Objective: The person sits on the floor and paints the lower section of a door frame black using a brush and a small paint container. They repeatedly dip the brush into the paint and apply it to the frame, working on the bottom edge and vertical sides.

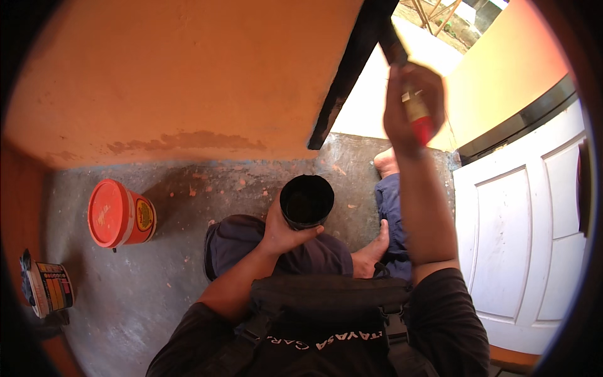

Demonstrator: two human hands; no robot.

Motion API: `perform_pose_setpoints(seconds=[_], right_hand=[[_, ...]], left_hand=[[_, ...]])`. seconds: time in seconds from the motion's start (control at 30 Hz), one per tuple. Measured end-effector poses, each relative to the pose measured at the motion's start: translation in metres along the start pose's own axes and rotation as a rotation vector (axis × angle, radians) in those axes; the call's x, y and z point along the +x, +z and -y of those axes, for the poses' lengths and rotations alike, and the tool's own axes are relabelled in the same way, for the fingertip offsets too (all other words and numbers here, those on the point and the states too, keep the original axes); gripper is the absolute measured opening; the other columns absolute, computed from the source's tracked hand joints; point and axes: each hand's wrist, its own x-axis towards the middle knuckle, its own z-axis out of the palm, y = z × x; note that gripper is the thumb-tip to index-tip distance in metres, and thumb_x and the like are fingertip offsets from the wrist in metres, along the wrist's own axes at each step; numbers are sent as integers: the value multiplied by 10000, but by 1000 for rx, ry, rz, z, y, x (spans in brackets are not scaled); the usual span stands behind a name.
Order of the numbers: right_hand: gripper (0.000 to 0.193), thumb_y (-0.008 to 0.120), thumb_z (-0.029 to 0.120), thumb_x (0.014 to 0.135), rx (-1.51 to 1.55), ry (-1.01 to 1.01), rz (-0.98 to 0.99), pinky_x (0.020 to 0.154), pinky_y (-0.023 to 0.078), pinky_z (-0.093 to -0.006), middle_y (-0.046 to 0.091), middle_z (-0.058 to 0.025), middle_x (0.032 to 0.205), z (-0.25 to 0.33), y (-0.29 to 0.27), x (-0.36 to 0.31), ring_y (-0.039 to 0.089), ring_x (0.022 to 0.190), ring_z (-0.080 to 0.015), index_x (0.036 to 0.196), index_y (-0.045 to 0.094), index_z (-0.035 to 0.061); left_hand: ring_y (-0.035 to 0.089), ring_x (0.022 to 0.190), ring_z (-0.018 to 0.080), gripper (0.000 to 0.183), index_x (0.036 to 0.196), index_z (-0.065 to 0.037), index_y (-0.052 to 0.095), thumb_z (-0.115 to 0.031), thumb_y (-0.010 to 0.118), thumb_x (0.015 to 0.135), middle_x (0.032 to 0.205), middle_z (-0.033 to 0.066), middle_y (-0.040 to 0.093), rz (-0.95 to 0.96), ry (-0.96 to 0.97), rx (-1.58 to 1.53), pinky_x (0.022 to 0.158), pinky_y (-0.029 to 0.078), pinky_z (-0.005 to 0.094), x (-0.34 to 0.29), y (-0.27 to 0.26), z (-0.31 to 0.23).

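My left hand (281,227) is wrapped round a black cup-like pot (307,200), held upright above my bent knee; its inside is dark, so I cannot tell how full it is. Raised toward the far right, my right hand (411,103) grips a paintbrush (417,113) by its handle, which has a yellowish middle and a red end. The brush's dark bristles (394,48) meet or nearly meet the black door frame (352,69) at the edge of the orange wall. Contact is hard to make out there.
A red-lidded bucket (113,213) stands on the stained grey floor (182,251) to the left. Farther left is a white tub (49,288) with a coloured label. The orange wall (207,75) rises ahead. A white panelled door (512,232) stands at right, beside the bright doorway.
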Motion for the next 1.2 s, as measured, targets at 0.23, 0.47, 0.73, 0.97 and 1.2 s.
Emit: perform_pose_setpoints(seconds=[0.23, 0.47, 0.73, 0.97, 1.2], right_hand=[[126, 731, -32, 816, 166, 399, 477, 655, 537, -389, 656, -126, 873, 37, -20, -116, 678, 780, -307, 870, 642, 39], [112, 734, -65, 853, 198, 229, 300, 693, 536, -329, 677, -128, 868, 11, -17, -28, 676, 765, -269, 899, 659, 3], [186, 789, 24, 894, 15, -63, -78, 734, 546, -264, 706, -94, 968, -10, -8, 51, 687, 823, -154, 1000, 637, 15], [163, 760, -77, 815, 95, 271, 376, 698, 547, -360, 685, -144, 883, 39, -39, -81, 676, 776, -285, 917, 651, -11], [218, 744, -77, 817, 286, 520, 331, 694, 523, -325, 675, -105, 911, 55, -91, -90, 644, 788, -195, 972, 613, 2]], left_hand=[[629, 1181, 228, 885, 1382, -11, 491, -160, 948, 639, 1265, 132, 637, 11, -8, -12, 1019, 496, 381, 0, 1, 2], [630, 1191, 230, 907, 1405, -14, 483, -159, 947, 639, 1269, 134, 640, 23, -10, -28, 1019, 497, 381, 0, 3, 5], [623, 1199, 226, 892, 1393, -17, 488, -153, 945, 640, 1273, 135, 634, 12, 7, -6, 1013, 502, 383, 1, 0, 4], [621, 1197, 226, 889, 1389, -15, 489, -135, 941, 633, 1268, 137, 633, -2, 33, -47, 1012, 502, 388, 1, 5, -1], [603, 1227, 231, 914, 1405, -12, 480, -159, 946, 633, 1297, 136, 624, -22, 104, 9, 1052, 477, 398, -3, 5, -2]])
